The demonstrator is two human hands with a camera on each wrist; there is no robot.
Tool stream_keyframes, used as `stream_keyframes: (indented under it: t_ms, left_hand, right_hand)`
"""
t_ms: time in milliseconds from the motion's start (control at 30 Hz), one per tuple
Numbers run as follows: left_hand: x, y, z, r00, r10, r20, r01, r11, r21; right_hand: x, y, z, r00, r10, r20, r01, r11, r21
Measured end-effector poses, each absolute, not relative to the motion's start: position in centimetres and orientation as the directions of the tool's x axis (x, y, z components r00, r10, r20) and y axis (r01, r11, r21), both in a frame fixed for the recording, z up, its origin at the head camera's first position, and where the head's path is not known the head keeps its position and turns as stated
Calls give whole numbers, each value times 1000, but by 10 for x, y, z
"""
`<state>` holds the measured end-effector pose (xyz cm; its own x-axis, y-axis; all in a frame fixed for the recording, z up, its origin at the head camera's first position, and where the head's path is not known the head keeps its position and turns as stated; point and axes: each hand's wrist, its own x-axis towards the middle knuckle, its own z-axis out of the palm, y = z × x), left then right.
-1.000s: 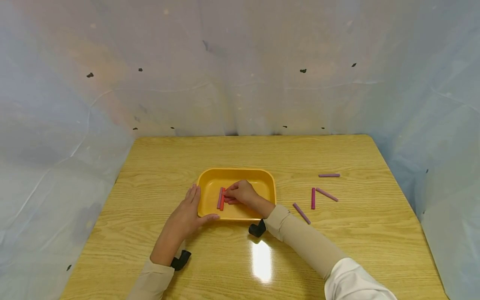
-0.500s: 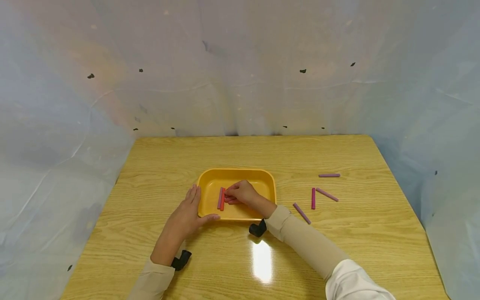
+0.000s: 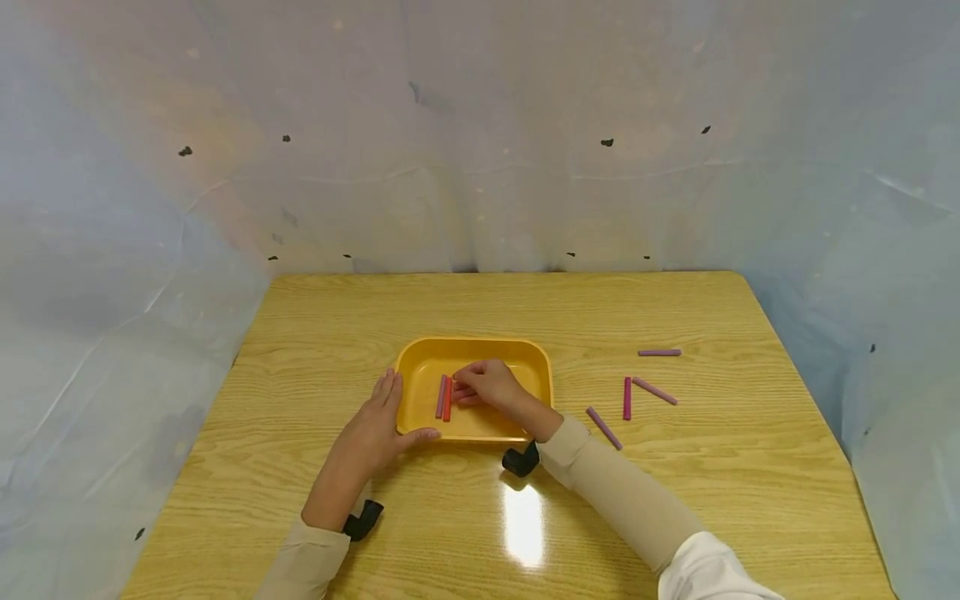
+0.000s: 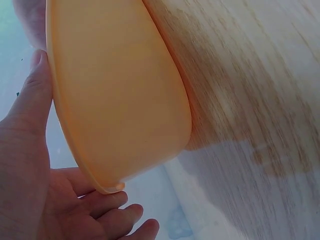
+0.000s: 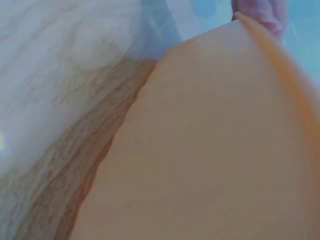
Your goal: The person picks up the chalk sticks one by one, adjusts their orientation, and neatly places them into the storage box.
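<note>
A shallow yellow plastic tray sits on the wooden table, a purple stick and a red stick lying side by side in its left half. My left hand spans the tray's near left corner, fingers along the left end and thumb on the front rim. In the left wrist view, the thumb touches the rim. My right hand reaches into the tray, its slightly bent fingertips right beside the red stick's upper part. The right wrist view shows mostly the tray's outer wall, its hand's fingers hidden.
To the right of the tray, a magenta stick and several purple sticks lie loose, one purple stick nearest the tray. A grey-white sheet stands behind the table and along both sides.
My right hand has shifted slightly right, its fingertips moving from overlapping the red stick to just beside it. The red stick shows more fully now. The left hand stays on the tray.
</note>
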<state>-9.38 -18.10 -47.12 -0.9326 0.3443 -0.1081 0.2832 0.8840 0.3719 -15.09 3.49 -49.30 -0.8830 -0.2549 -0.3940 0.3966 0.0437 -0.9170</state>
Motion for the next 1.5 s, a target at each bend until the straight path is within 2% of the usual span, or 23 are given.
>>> stream_keyframes:
  t_ms: [300,567,1100,1500]
  left_hand:
    - [-92,-180,-469,-932,348,-105,286,880,379]
    - [-92,-179,-468,-932,345,-111,283,884,372]
    - [-91,-179,-467,-932,351,-88,294,876,381]
    - [-90,-178,-469,-934,348,-82,294,877,379]
  right_hand:
    - [-134,52,-470,-888,-324,-327,346,1,-938]
    - [-121,89,-455,-886,-376,-272,317,-64,-946]
    - [-109,183,-445,-938,-252,-240,260,-48,-964]
    - [-103,249,-446,-964,-120,-236,229,69,-971]
